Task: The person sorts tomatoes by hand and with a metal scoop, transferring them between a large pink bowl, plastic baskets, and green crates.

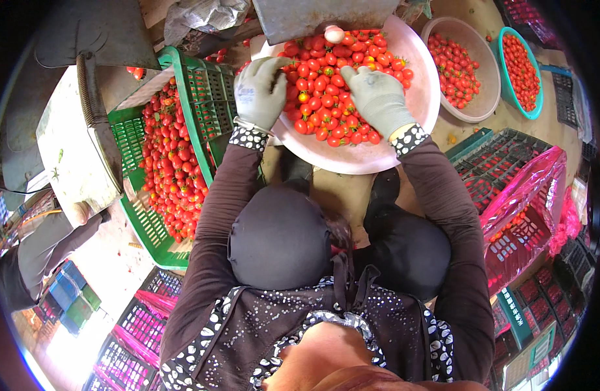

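Both my hands wear pale grey knit work gloves and are at a wide pale pink basin (pixel 410 141) full of small red tomatoes (pixel 324 100). My left hand (pixel 261 90) is at the basin's left side, fingers curled towards the fruit; whatever lies under the fingers is hidden. On the right of the heap, my right hand (pixel 378 100) has its thumb and fingertips down among the tomatoes, and its palm side is out of sight. Some fruits carry green stems, and a few are yellow-orange. A grey metal chute (pixel 304 22) overhangs the basin's far edge.
A green plastic crate (pixel 155 251) of tomatoes stands tilted at my left. To the right are a beige basin (pixel 493 93) and a turquoise basin (pixel 539 88), both holding tomatoes. Pink-wrapped crates (pixel 520 244) stand lower right. Another person's leg (pixel 55 249) shows far left.
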